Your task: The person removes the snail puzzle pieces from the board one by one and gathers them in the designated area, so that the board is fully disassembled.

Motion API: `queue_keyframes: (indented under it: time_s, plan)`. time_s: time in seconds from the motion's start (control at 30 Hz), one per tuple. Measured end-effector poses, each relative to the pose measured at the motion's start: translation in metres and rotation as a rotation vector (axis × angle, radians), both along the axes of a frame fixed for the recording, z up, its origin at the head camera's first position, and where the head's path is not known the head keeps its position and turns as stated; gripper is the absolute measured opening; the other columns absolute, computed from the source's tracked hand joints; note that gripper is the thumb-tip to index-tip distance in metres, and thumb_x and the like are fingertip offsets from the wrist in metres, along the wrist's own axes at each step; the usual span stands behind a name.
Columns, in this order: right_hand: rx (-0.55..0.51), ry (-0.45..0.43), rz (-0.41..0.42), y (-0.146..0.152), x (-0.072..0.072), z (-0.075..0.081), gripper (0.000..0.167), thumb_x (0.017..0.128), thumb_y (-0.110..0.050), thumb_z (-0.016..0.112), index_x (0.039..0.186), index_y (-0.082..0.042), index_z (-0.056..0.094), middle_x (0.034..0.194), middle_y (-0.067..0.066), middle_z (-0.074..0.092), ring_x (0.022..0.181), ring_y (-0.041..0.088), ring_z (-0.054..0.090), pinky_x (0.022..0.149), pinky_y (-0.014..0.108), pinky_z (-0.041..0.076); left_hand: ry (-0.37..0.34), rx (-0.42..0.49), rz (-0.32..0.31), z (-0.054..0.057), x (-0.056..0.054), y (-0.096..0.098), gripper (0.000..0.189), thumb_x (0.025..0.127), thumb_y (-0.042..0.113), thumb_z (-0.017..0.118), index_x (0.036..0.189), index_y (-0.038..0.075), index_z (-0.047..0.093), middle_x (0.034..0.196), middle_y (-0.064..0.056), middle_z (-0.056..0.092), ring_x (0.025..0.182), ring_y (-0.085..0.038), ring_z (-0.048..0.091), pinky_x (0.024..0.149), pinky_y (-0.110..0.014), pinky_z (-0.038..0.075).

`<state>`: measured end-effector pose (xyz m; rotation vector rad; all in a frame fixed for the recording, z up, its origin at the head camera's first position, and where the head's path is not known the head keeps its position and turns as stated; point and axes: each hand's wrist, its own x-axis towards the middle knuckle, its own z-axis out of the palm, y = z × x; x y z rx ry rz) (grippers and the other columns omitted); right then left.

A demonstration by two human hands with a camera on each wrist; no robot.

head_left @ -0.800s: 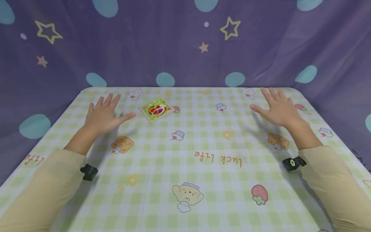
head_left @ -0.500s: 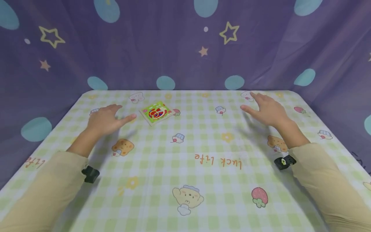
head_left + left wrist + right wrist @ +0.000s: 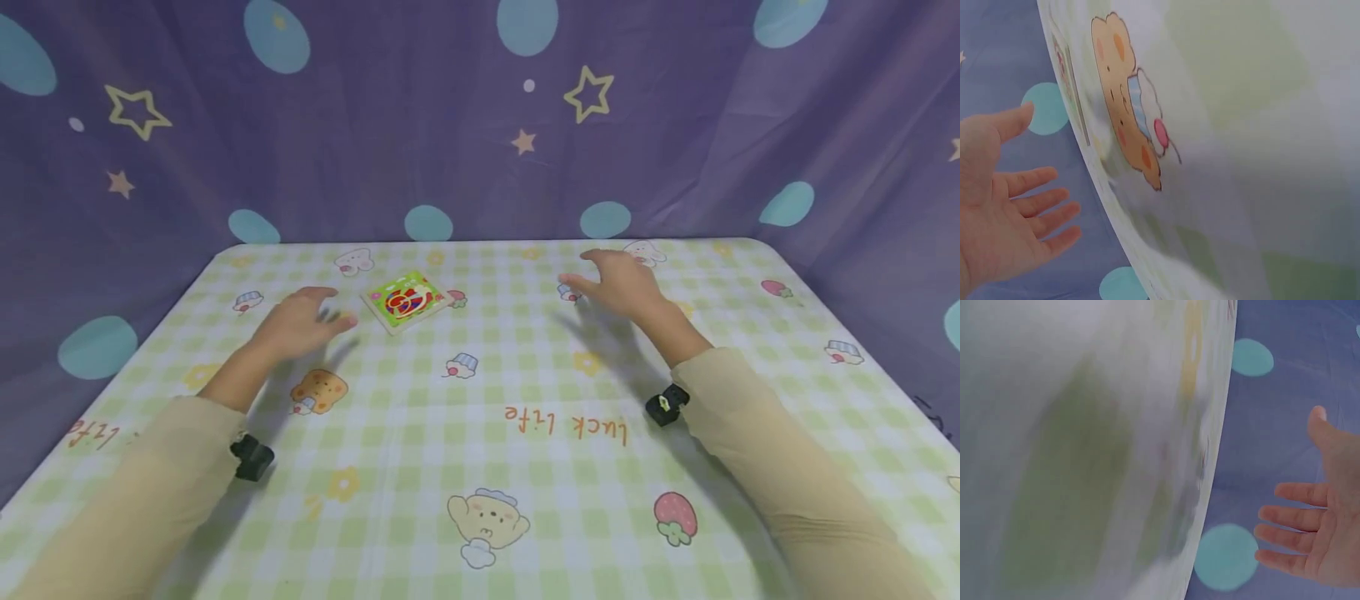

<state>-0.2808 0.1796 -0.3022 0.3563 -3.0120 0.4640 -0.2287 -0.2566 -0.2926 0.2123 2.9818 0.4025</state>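
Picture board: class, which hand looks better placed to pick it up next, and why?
Probably the left hand: it is empty, its thumb apart from its fingers, and close to the picture board. The right hand is empty too, but farther off.

The left of the hands (image 3: 1007,215) shows its palm against a dotted curtain (image 3: 997,69) beyond a printed tablecloth (image 3: 1254,162)

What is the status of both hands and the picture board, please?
Left hand empty, nearer picture board; right hand empty, farther off. Picture board flat on checked tablecloth. No obstacle visible between.
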Motion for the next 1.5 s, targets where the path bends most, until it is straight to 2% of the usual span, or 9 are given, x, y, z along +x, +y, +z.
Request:
queue_keyframes:
  time_s: [0.17, 0.47, 0.63, 0.87, 1.13, 1.27, 1.5]
  plan:
    - [0.002, 0.019, 0.058, -0.026, -0.009, -0.001, 0.064, 0.092, -0.053, 0.055, 0.136, -0.006, 0.053, 0.135, 0.016, 0.059, 0.121, 0.036, 0.057, 0.094, 0.051, 0.051, -0.010, -0.008, -0.007, -0.003, -0.004, 0.009, 0.073, 0.097, 0.044, 0.049, 0.146, -0.005, 0.031, 0.150, -0.031, 0.032, 0.136, -0.050, 0.031, 0.113, -0.062, 0.028]
    - [0.004, -0.034, 0.131, -0.073, -0.026, 0.000, 0.060, 0.090, -0.045, 0.063, 0.137, -0.008, 0.052, 0.139, 0.013, 0.056, 0.129, 0.032, 0.052, 0.107, 0.046, 0.044, -0.010, -0.023, 0.004, -0.005, -0.010, 0.027, 0.068, 0.097, 0.042, 0.049, 0.144, -0.006, 0.036, 0.147, -0.029, 0.038, 0.136, -0.047, 0.035, 0.113, -0.059, 0.030]
    - [0.014, -0.034, 0.192, -0.101, -0.032, -0.001, 0.058, 0.090, -0.041, 0.066, 0.136, -0.008, 0.052, 0.139, 0.012, 0.056, 0.130, 0.030, 0.052, 0.108, 0.044, 0.045, -0.008, -0.059, 0.017, -0.007, -0.017, 0.034, 0.068, 0.096, 0.041, 0.051, 0.143, -0.006, 0.037, 0.144, -0.029, 0.041, 0.131, -0.047, 0.041, 0.107, -0.060, 0.037]
    - [0.044, -0.032, 0.299, -0.138, -0.040, -0.003, 0.052, 0.092, -0.034, 0.064, 0.135, -0.008, 0.053, 0.137, 0.011, 0.059, 0.129, 0.028, 0.053, 0.110, 0.038, 0.043, -0.046, -0.070, 0.019, -0.007, -0.024, 0.045, 0.067, 0.096, 0.039, 0.050, 0.143, -0.006, 0.036, 0.144, -0.030, 0.040, 0.129, -0.047, 0.043, 0.105, -0.059, 0.040]
    - [0.074, -0.053, 0.436, -0.178, -0.043, 0.000, 0.048, 0.092, -0.029, 0.066, 0.134, -0.007, 0.055, 0.138, 0.008, 0.058, 0.132, 0.024, 0.050, 0.114, 0.034, 0.038, -0.064, -0.050, 0.019, -0.012, -0.028, 0.048, 0.063, 0.097, 0.038, 0.050, 0.141, -0.006, 0.039, 0.139, -0.030, 0.044, 0.127, -0.045, 0.046, 0.105, -0.057, 0.041]
    - [0.086, -0.042, 0.505, -0.190, -0.044, -0.003, 0.044, 0.090, -0.021, 0.067, 0.129, -0.003, 0.059, 0.134, 0.010, 0.061, 0.128, 0.025, 0.055, 0.113, 0.033, 0.039, -0.072, -0.042, 0.021, -0.015, -0.030, 0.049, 0.064, 0.096, 0.036, 0.051, 0.140, -0.008, 0.039, 0.134, -0.030, 0.047, 0.124, -0.043, 0.048, 0.105, -0.055, 0.042]
    - [0.122, -0.091, 0.543, -0.201, -0.044, -0.006, 0.035, 0.090, -0.013, 0.066, 0.123, -0.002, 0.064, 0.129, 0.010, 0.065, 0.123, 0.024, 0.058, 0.111, 0.032, 0.041, -0.062, -0.039, 0.017, -0.019, -0.032, 0.052, 0.061, 0.095, 0.032, 0.054, 0.137, -0.011, 0.042, 0.133, -0.030, 0.048, 0.123, -0.042, 0.048, 0.106, -0.053, 0.041]
